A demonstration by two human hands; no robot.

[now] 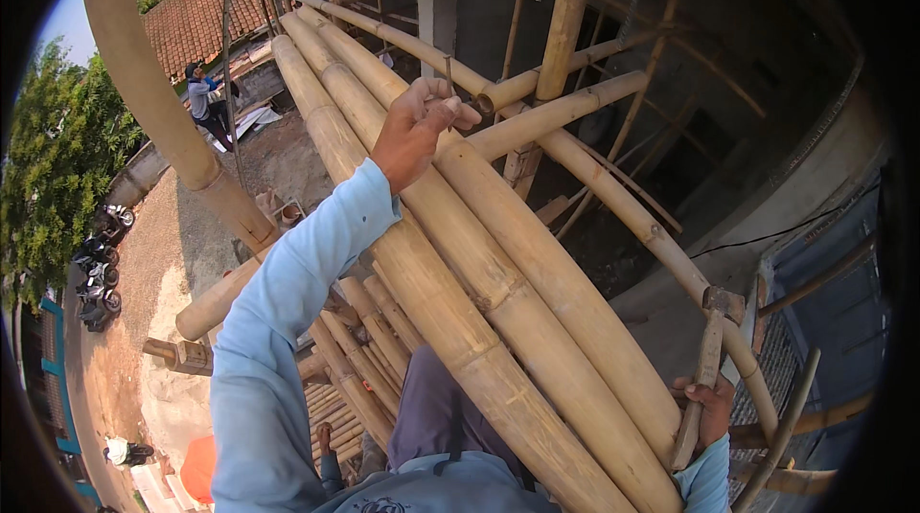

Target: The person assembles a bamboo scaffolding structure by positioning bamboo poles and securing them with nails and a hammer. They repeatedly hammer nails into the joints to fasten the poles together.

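Note:
My left hand reaches forward over several thick bamboo poles that lie side by side. Its thumb and fingers pinch a nail, whose thin shaft sticks up above them. Close by is the sawn end of a bamboo crosspiece. Low on the right, my right hand grips the wooden handle of a hammer. The hammer's dark head is at the top, over a bamboo rail, and I cannot tell whether they touch.
A large upright bamboo pole rises at the left, and another post stands ahead. Below is a bamboo platform with another person's hand. Far down, a person sits near a tiled roof, and motorbikes are parked.

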